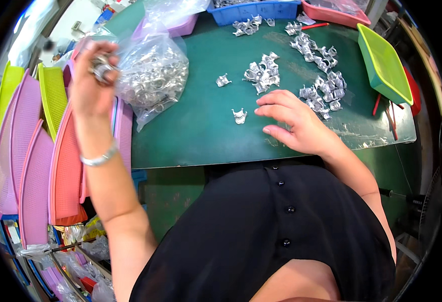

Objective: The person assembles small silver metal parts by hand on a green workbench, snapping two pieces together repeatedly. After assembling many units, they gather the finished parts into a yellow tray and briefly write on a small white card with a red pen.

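Note:
My left hand [90, 90] is raised at the left beside a clear plastic bag [155, 75] full of silver metal rings. Its fingers curl round silver metal pieces [102, 68]; motion blurs them, and I cannot tell how many there are. With fingers spread and nothing in it, my right hand [301, 123] hovers over or rests on the green table [196, 138]. Just left of its fingertips lies a single crown-shaped silver ring [239, 116]. Another loose ring [223, 80] is farther back. Beyond my right hand lie piles of such rings [263, 74], with more to the right [326, 93].
Stacked pink, purple and lime plastic baskets [35, 176] crowd the left side. A blue bin [253, 12] and a pink tray [334, 14] stand along the back. A lime-green tray [386, 65] sits at the right edge, near thin red sticks [393, 121].

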Tool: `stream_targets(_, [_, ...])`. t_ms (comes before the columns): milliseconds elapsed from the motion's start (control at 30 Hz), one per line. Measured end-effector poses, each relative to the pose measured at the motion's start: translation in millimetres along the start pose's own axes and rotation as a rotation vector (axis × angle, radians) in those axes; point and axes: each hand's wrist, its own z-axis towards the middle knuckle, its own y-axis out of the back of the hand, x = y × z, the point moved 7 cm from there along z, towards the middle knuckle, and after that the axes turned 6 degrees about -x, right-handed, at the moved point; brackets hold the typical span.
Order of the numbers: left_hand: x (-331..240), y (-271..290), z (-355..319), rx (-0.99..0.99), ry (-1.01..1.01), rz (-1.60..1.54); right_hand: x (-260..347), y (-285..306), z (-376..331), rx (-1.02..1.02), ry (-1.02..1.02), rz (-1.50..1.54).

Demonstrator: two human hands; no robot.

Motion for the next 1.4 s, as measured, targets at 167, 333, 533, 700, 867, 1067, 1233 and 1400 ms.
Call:
stream_targets(167, [-15.5,49.4,60.4,-0.237,-0.116,0.966,-11.9,-6.0,-11.4,0.054,-0.096,0.01])
stream_targets(333, [13.1,53.5,69.6,0.047,-0.159,1.421,-26.2,-20.8,-20.0,0.078,-0.129,-0.069])
stream_targets(533, [18.6,-33.5,-15.0,-0.021,-0.742,0.973,-49.2,-47.9,-15.8,0.121,-0.237,-0.089])
stream_targets(700, [155.7,-56.5,-89.6,0.321,-0.099,0.946,-58.8,-66.1,-1.0,0.139,-0.357,-0.142])
stream_targets(867, [194.2,-78.4,-111.2,0.393,-0.066,0.922,-66.4,-70.0,1.7,0.106,-0.349,-0.092])
stream_targets(1067, [190.5,-78.8,-86.7,0.345,-0.011,0.589,-65.0,-54.2,8.9,0.115,-0.45,0.156])
stream_targets(1233, [193.4,-56.7,-22.8,0.047,-0.067,0.495,-127.0,-1.7,61.4,-0.006,-0.632,0.202])
stream_targets(1400, [215.0,-32.7,10.9,-0.095,-0.311,0.615,-202.3,60.1,159.4,-0.242,-0.738,0.098])
